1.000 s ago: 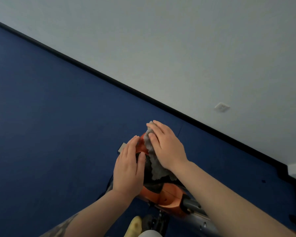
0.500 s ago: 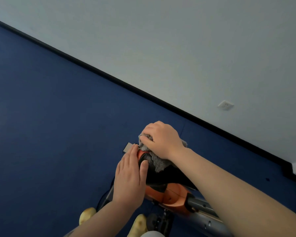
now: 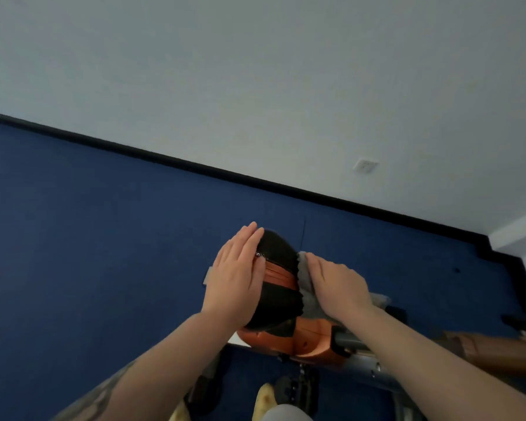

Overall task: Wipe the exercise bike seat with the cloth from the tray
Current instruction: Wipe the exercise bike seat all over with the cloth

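Grey wall [image 3: 255,71] fills the upper frame, blue floor [image 3: 73,253] the lower left. Bike frame [image 3: 356,360] runs lower right, orange shell under the seat. Seat [image 3: 278,287], black with 1 orange band, sits center-low between 2 hands. Left hand [image 3: 237,278] lies flat, fingers straight and together, against the seat's left side, holding nothing, bracing. Right hand [image 3: 337,287] presses flat on the grey cloth [image 3: 305,284], which touches the seat's right edge. No tray in view. Step looks like mid-wipe on the right flank. Next move probably calls for dragging the cloth across the top and nose, with the left hand steadying.
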{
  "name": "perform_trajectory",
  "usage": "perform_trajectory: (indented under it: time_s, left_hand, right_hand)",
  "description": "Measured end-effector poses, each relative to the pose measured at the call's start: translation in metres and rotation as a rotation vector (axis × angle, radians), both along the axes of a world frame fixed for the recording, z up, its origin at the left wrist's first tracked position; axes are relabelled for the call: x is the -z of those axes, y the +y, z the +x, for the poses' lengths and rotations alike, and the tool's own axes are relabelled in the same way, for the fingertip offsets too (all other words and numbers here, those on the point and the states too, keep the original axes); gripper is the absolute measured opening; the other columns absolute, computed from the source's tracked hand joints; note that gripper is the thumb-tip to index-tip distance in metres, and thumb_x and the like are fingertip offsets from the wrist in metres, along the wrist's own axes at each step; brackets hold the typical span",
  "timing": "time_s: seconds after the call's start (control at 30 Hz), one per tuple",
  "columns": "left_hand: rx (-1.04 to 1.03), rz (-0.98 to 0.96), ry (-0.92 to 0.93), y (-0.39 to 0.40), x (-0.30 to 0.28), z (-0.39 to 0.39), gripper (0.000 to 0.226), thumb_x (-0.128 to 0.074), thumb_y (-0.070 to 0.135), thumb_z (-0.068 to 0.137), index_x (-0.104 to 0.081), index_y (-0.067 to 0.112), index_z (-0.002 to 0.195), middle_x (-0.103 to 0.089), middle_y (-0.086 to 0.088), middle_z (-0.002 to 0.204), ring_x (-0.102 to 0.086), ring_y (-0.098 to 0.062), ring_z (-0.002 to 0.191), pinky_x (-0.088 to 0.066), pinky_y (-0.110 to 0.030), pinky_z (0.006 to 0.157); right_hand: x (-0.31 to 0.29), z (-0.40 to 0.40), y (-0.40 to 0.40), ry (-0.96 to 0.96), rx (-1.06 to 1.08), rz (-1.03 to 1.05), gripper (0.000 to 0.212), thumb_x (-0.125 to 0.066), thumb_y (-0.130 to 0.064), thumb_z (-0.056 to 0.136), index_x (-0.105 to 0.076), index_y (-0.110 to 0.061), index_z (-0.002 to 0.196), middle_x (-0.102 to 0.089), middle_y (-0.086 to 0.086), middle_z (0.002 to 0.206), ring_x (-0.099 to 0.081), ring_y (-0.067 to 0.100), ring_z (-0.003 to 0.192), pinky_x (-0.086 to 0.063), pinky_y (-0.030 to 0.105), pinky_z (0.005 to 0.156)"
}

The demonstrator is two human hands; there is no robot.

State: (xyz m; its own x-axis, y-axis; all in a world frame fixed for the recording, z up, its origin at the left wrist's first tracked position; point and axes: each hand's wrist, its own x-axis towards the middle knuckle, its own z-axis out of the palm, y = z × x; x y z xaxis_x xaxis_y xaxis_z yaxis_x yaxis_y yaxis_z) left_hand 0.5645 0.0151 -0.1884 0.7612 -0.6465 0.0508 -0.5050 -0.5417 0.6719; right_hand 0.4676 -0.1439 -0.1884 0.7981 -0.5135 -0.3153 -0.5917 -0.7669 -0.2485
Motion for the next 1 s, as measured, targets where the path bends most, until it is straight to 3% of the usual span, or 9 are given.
perform_trajectory:
  time_s: [0.07,0.13,0.2,0.4,0.53,0.7,0.83,0.93,1.0]
  left_hand:
    - [0.069,0.035,-0.040,-0.003,0.003,0.003,0.047,-0.031,0.029,0.099,-0.027,0.028,0.145,-0.022,0.014,0.155,-0.011,-0.002,0.143,-0.009,-0.028,0.119]
    - [0.074,0.038,-0.042,-0.003,0.006,0.005,0.046,-0.031,0.028,0.099,-0.028,0.027,0.145,-0.023,0.014,0.155,-0.010,-0.001,0.143,-0.007,-0.026,0.118]
    - [0.074,0.039,-0.042,-0.005,0.008,0.007,0.046,-0.031,0.026,0.098,-0.030,0.025,0.145,-0.025,0.011,0.155,-0.012,-0.004,0.144,-0.012,-0.030,0.119]
    - [0.114,0.034,-0.048,-0.003,0.010,0.007,0.048,-0.032,0.021,0.097,-0.029,0.022,0.146,-0.025,0.009,0.155,-0.011,-0.006,0.145,-0.015,-0.030,0.118]
    - [0.132,0.025,-0.044,-0.002,0.010,0.008,0.048,-0.033,0.019,0.098,-0.029,0.018,0.146,-0.025,0.006,0.155,-0.012,-0.009,0.145,-0.015,-0.031,0.119]
    - [0.153,0.026,-0.047,-0.002,0.010,0.009,0.048,-0.033,0.017,0.098,-0.030,0.016,0.146,-0.026,0.004,0.155,-0.013,-0.012,0.145,-0.015,-0.033,0.119]
    - [0.133,0.039,-0.041,-0.002,0.008,0.006,0.048,-0.034,0.018,0.098,-0.030,0.017,0.146,-0.025,0.005,0.155,-0.013,-0.010,0.145,-0.016,-0.033,0.119]
    - [0.115,0.048,-0.061,-0.004,0.007,0.005,0.048,-0.035,0.018,0.097,-0.031,0.018,0.145,-0.027,0.006,0.154,-0.015,-0.010,0.144,-0.017,-0.032,0.117]
    - [0.103,0.049,-0.064,-0.006,0.007,0.006,0.047,-0.035,0.018,0.097,-0.032,0.019,0.144,-0.028,0.008,0.154,-0.015,-0.008,0.144,-0.017,-0.030,0.116]
  right_hand:
    - [0.001,-0.002,-0.002,0.065,0.071,-0.066,0.045,-0.020,-0.031,0.104,-0.038,-0.024,0.144,-0.062,0.004,0.124,-0.062,0.028,0.104,-0.042,0.037,0.070]
    - [0.004,0.013,0.009,0.039,0.219,-0.076,0.053,-0.014,-0.035,0.103,-0.062,-0.018,0.118,-0.069,0.006,0.106,-0.064,0.028,0.095,-0.042,0.037,0.069]
    - [0.007,0.027,0.029,-0.114,0.345,-0.111,0.060,-0.013,-0.040,0.102,-0.067,-0.018,0.093,-0.070,0.003,0.089,-0.066,0.026,0.085,-0.046,0.039,0.076]
    - [0.022,-0.007,0.046,-0.369,0.274,-0.213,0.042,-0.027,-0.044,0.101,-0.060,-0.026,0.121,-0.066,-0.010,0.110,-0.059,0.014,0.101,-0.042,0.035,0.094]
    - [0.028,-0.039,0.024,-0.353,0.295,-0.304,0.041,-0.029,-0.047,0.097,-0.064,-0.028,0.105,-0.066,-0.009,0.095,-0.059,0.016,0.090,-0.044,0.035,0.079]
    - [0.024,-0.034,-0.005,-0.346,0.687,0.063,0.050,-0.034,-0.059,0.094,-0.060,-0.024,0.071,-0.066,-0.003,0.074,-0.064,0.023,0.078,-0.044,0.035,0.062]
    - [0.035,-0.026,0.026,-0.598,1.037,0.020,0.037,-0.036,-0.044,0.100,-0.064,-0.020,0.099,-0.066,0.002,0.106,-0.058,0.024,0.107,-0.045,0.037,0.082]
    - [0.041,-0.009,0.060,-0.758,1.184,-0.019,0.045,-0.042,-0.033,0.100,-0.044,-0.015,0.141,-0.038,0.004,0.149,-0.028,0.023,0.141,-0.029,0.038,0.112]
    - [0.042,-0.007,0.050,-0.754,1.219,0.034,0.049,-0.041,-0.032,0.101,-0.038,-0.013,0.146,-0.031,0.005,0.155,-0.022,0.023,0.144,-0.024,0.039,0.115]
